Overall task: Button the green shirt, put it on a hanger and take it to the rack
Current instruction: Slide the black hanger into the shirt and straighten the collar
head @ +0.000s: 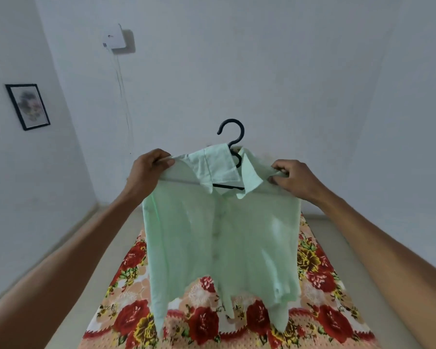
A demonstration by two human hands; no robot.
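From the head camera, the green shirt hangs in the air in front of the person, on a black hanger whose hook rises above the collar and whose lower bar shows in the open neck. The left hand grasps the shirt's shoulder on that side, fingers curled round the cloth with the thumb pressed on top. The right hand grasps the opposite shoulder in the same way, pinching the fabric between thumb and curled fingers. Both arms reach forward and the shirt is stretched level between them. Its front looks closed down the placket, though the cloth is blurred and the single buttons are hard to make out; the collar tips fold outward. The hem and sleeves dangle above a floral sheet with red and yellow flowers, spread on the pale floor; whether the cloth touches the sheet cannot be told. On the left wall hangs a framed picture. Higher on the back wall sits a white box, with a thin cable running down from it.
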